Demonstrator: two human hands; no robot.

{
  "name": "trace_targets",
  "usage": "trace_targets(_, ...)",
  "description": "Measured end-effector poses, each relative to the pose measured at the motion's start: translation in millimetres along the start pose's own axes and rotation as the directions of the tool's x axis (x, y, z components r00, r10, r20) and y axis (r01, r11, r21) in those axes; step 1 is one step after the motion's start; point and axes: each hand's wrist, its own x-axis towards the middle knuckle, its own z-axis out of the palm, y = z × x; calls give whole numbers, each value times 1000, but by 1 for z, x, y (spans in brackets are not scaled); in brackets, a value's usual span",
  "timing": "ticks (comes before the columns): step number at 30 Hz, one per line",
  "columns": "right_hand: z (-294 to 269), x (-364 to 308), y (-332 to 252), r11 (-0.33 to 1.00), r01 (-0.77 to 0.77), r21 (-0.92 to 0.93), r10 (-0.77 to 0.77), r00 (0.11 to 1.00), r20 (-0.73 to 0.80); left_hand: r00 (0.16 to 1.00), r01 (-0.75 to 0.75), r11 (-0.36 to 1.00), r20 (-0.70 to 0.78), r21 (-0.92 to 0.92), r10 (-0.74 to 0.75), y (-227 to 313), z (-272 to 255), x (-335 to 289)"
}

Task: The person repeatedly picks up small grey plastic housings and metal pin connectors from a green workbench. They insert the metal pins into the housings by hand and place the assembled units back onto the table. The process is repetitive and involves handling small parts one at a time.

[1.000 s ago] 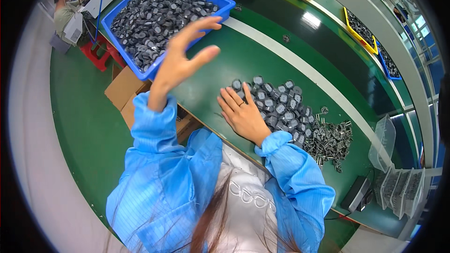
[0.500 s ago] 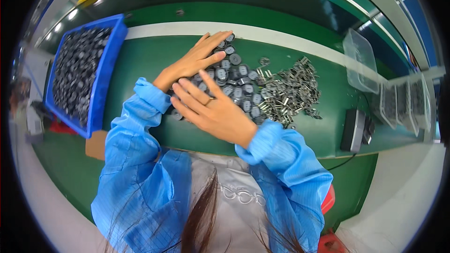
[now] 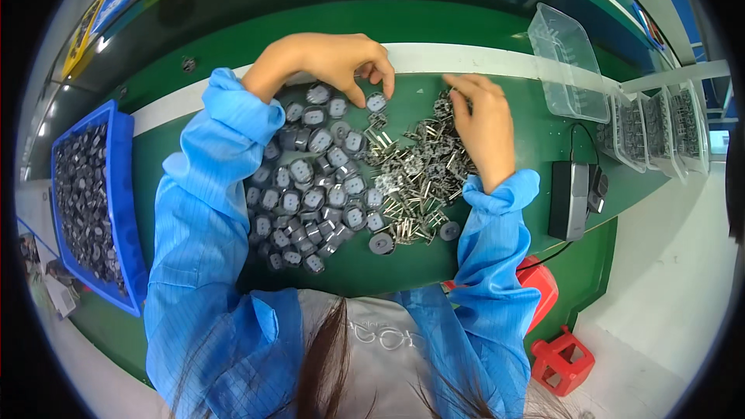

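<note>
My left hand (image 3: 337, 62) is arched over the far side of the worktop. Its thumb and index finger close around a round grey plastic part (image 3: 375, 102) with a dark rim. Below that hand spreads a heap of similar round grey and black parts (image 3: 313, 199). My right hand (image 3: 485, 128) rests against the right edge of a pile of small metal parts with pins (image 3: 423, 163). Its fingers are stretched out and the thumb stands apart, with nothing held. The two piles meet in the middle.
A blue tray (image 3: 128, 209) full of dark parts stands at the left. To the right are an empty clear box (image 3: 570, 70), several clear bins (image 3: 632, 132) with small parts, and a black and grey device (image 3: 570, 200) with a cable. A red stool (image 3: 565, 361) stands below.
My hands have come apart from over the round parts. The left went to the far edge and closed around one part; the right moved right to the metal pile. The view has shifted.
</note>
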Motion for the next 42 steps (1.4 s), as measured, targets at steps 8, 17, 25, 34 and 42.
trace_targets(8,-7,-1,7,971,-172,167,174,985,5,982,-186,978,-17,99,188,7,3,29)
trace_targets(17,-9,2,-5,996,-81,23,83,986,-146,945,-250,968,-212,23,249,-4,10,24)
trace_targets(25,12,11,7,984,-156,88,157,987,-13,988,-9,943,-150,-332,-44,-2,6,21)
trace_targets(34,-10,13,-42,475,-365,801,455,881,131,987,-72,791,-160,-608,-33,12,17,17)
trace_targets(42,15,-2,-50,762,-59,644,247,947,-206,967,-138,692,-247,-709,-61,39,31,11)
